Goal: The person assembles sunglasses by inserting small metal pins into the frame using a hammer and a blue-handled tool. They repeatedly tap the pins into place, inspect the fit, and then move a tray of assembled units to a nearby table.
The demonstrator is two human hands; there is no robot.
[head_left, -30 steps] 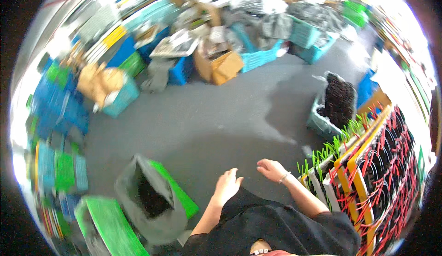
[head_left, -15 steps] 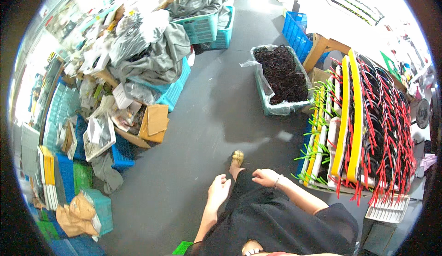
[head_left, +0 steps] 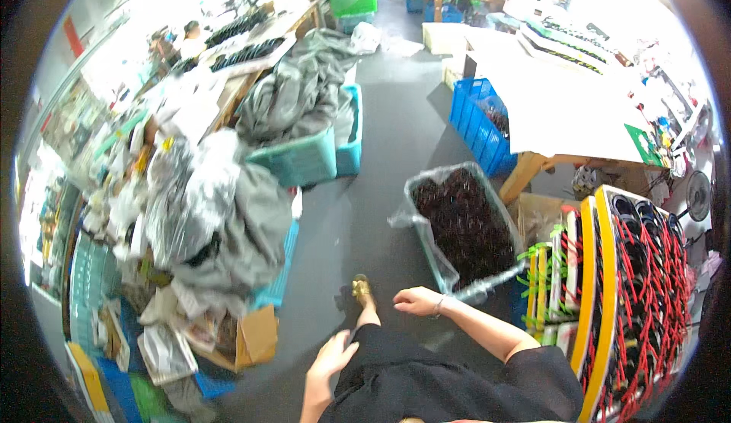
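left hand [head_left: 332, 356]: empty, fingers spread, 7 o'clock, over black skirt [head_left: 426, 385]
right hand [head_left: 416, 300]: empty, fingers loosely apart, 6 o'clock
bin: plastic-lined grey bin of dark small parts [head_left: 462, 227], just beside right hand, 1 o'clock of it
foot: gold shoe [head_left: 362, 291] on grey floor [head_left: 396, 134]

Blue crate [head_left: 478, 126], grey plastic sheeting [head_left: 304, 92], cardboard box [head_left: 255, 337].
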